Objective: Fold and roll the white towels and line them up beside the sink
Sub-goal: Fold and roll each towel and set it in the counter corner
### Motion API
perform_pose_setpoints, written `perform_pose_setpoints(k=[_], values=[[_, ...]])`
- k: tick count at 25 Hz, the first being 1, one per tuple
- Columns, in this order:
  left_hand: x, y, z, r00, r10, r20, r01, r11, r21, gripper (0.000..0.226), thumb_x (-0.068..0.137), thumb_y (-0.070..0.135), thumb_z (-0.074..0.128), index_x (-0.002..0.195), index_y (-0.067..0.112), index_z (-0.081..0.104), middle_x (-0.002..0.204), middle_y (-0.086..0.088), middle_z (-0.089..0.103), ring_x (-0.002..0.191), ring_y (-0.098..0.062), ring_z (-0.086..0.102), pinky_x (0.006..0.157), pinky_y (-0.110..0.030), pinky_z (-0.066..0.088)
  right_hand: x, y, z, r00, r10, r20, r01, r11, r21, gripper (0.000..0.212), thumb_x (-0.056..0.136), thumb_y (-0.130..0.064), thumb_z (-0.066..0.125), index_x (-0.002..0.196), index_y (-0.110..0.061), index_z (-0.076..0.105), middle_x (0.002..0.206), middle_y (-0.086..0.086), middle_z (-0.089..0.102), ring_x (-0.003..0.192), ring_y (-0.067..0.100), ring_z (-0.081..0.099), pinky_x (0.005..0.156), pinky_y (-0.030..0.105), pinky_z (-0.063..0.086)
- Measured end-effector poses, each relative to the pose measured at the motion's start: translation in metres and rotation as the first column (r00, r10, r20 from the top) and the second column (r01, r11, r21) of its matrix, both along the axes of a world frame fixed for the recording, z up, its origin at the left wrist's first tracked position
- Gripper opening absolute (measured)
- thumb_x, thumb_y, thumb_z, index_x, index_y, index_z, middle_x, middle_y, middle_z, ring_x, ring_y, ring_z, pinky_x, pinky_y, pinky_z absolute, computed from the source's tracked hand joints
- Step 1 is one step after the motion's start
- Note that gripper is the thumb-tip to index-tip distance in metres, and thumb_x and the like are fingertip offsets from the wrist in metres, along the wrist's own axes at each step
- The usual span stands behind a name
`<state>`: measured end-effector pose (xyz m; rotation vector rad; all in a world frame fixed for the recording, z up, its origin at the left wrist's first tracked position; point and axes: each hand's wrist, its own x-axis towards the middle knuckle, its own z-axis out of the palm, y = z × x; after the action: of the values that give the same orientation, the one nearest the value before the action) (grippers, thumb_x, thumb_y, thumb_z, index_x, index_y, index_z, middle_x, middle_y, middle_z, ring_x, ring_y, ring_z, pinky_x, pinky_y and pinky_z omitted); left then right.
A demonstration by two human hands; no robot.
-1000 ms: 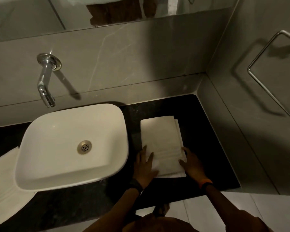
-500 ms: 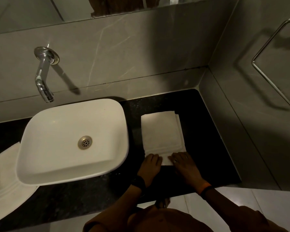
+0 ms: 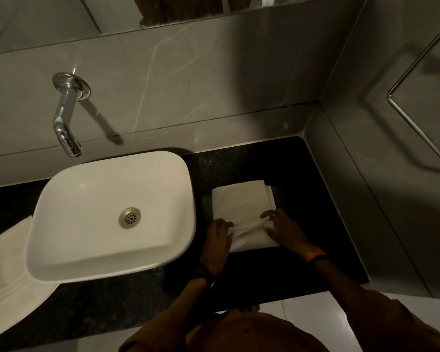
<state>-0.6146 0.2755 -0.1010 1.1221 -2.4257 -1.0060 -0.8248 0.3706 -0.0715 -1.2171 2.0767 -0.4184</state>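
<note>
At three o'clock from the sink (image 3: 112, 217), left hand (image 3: 217, 241) and right hand (image 3: 285, 231) each gripped the folded white towel's (image 3: 241, 203) near edge, apparently to start rolling it.

No text, label, brand, number or sign can be read anywhere in this view.
</note>
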Motion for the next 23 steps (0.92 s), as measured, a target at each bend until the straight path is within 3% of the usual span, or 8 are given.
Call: perform_pose_setpoints(k=[3, 6, 8, 12, 15, 17, 20, 23], values=[[0.001, 0.004, -0.010, 0.956, -0.206, 0.207, 0.283, 0.832, -0.478, 0.026, 0.086, 0.033, 0.055, 0.105, 0.020, 0.068, 0.107, -0.006, 0.068, 0.099, -0.025, 0.053, 0.075, -0.034, 0.052, 0.008, -0.001, -0.007, 0.948, 0.029, -0.318, -0.041, 0.999, -0.029, 0.032, 0.083, -0.022, 0.068, 0.113, -0.024, 0.057, 0.124, 0.007, 0.050, 0.111, 0.028, 0.053, 0.088, 0.039, 0.051], [0.001, 0.008, -0.012, 0.891, -0.307, 0.336, 0.431, 0.805, -0.407, 0.042, 0.072, 0.030, 0.077, 0.110, 0.016, 0.069, 0.111, -0.006, 0.071, 0.105, -0.026, 0.063, 0.074, -0.032, 0.057, 0.019, 0.001, -0.017, 0.825, 0.227, -0.517, -0.231, 0.971, 0.059, 0.030, 0.079, -0.015, 0.062, 0.107, -0.025, 0.062, 0.120, 0.006, 0.056, 0.113, 0.030, 0.051, 0.093, 0.043, 0.040], [0.002, 0.009, -0.013, 0.889, -0.284, 0.359, 0.407, 0.850, -0.334, 0.054, 0.064, 0.022, 0.084, 0.115, 0.009, 0.067, 0.113, -0.010, 0.071, 0.103, -0.027, 0.068, 0.079, -0.036, 0.060, 0.027, 0.010, -0.023, 0.843, 0.286, -0.456, -0.292, 0.954, 0.059, 0.043, 0.073, -0.018, 0.060, 0.115, -0.023, 0.059, 0.125, 0.004, 0.056, 0.119, 0.029, 0.050, 0.101, 0.044, 0.036], [-0.007, -0.002, -0.005, 0.925, -0.280, 0.257, 0.336, 0.919, -0.206, 0.048, 0.075, 0.008, 0.061, 0.123, 0.005, 0.060, 0.121, -0.016, 0.065, 0.111, -0.032, 0.061, 0.095, -0.044, 0.050, 0.022, 0.023, -0.027, 0.865, 0.277, -0.418, -0.309, 0.951, -0.007, 0.065, 0.063, -0.021, 0.069, 0.126, -0.022, 0.055, 0.130, 0.007, 0.058, 0.122, 0.030, 0.053, 0.103, 0.048, 0.041], [-0.007, -0.014, 0.002, 0.988, -0.154, 0.026, 0.150, 0.983, 0.109, 0.042, 0.078, 0.019, 0.058, 0.119, 0.014, 0.060, 0.118, -0.008, 0.067, 0.108, -0.023, 0.061, 0.094, -0.029, 0.048, 0.007, 0.014, -0.019, 0.918, 0.184, -0.353, -0.210, 0.977, -0.037, 0.046, 0.074, -0.027, 0.065, 0.120, -0.027, 0.057, 0.113, 0.002, 0.066, 0.106, 0.027, 0.060, 0.098, 0.041, 0.038], [-0.005, -0.017, 0.005, 0.995, 0.003, -0.103, 0.030, 0.947, 0.318, 0.035, 0.077, 0.022, 0.059, 0.112, 0.019, 0.059, 0.111, -0.003, 0.065, 0.102, -0.015, 0.061, 0.086, -0.014, 0.046, -0.004, 0.009, -0.013, 0.972, 0.108, -0.209, -0.122, 0.991, -0.052, 0.036, 0.077, -0.033, 0.063, 0.113, -0.032, 0.057, 0.105, 0.000, 0.070, 0.097, 0.025, 0.063, 0.095, 0.036, 0.039], [-0.002, -0.017, 0.003, 0.977, 0.097, -0.190, -0.027, 0.940, 0.340, 0.034, 0.079, 0.007, 0.059, 0.111, 0.020, 0.057, 0.113, 0.001, 0.061, 0.105, -0.011, 0.057, 0.089, -0.017, 0.044, -0.016, 0.006, -0.009, 0.994, -0.005, 0.111, 0.009, 0.999, -0.037, 0.034, 0.079, -0.025, 0.067, 0.110, -0.033, 0.056, 0.116, -0.002, 0.065, 0.106, 0.022, 0.062, 0.096, 0.038, 0.049], [-0.001, -0.016, 0.003, 0.991, 0.016, -0.131, 0.011, 0.979, 0.204, 0.038, 0.089, 0.003, 0.057, 0.122, 0.022, 0.055, 0.129, -0.006, 0.047, 0.119, -0.013, 0.047, 0.104, -0.010, 0.032, -0.015, 0.001, -0.011, 0.992, -0.080, 0.096, 0.088, 0.993, -0.076, 0.040, 0.080, -0.018, 0.071, 0.114, -0.030, 0.054, 0.128, 0.002, 0.051, 0.114, 0.023, 0.055, 0.095, 0.044, 0.051]])
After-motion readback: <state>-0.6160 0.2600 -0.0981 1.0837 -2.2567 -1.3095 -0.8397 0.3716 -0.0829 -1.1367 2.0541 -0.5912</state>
